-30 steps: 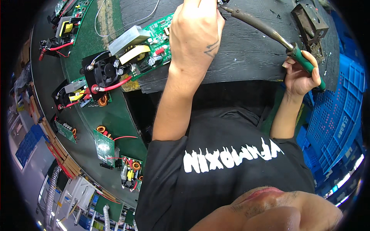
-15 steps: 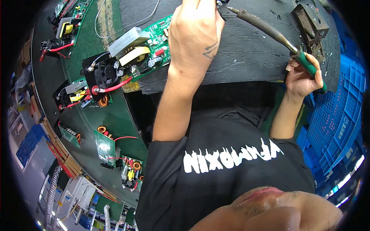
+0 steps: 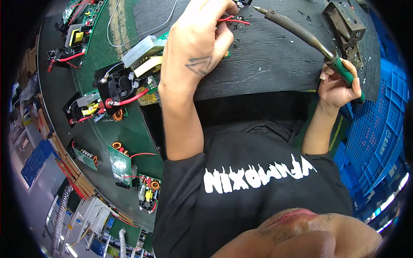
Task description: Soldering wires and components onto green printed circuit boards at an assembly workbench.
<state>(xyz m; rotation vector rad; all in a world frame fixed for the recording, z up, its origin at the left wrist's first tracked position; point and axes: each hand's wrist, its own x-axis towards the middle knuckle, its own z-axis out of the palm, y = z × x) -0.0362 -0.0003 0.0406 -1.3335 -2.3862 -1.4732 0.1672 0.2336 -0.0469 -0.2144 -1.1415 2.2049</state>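
Observation:
My right hand [image 3: 337,88] is closed around the green handle of a soldering iron [image 3: 297,32]. The iron's tip points up and left, close to a small black part [image 3: 244,2] at the top edge of the view. My left hand [image 3: 193,47] is closed, with thin red wires [image 3: 235,20] coming out between thumb and forefinger; its fingertips are beside the black part. Under and left of this hand lies a green circuit board [image 3: 151,82], mostly covered, with a silver heat sink [image 3: 144,50] and a black fan [image 3: 120,84].
A dark metal iron stand [image 3: 346,26] sits at the right of the black work board [image 3: 275,64]. Solder wire [image 3: 142,43] curls at the upper left. More circuit boards [image 3: 119,163] lie along the green bench at left. Blue crates [image 3: 376,116] stand at right.
My left hand has shifted left and turned, covering more of the circuit board and uncovering the red wires. My right hand and the soldering iron have hardly moved.

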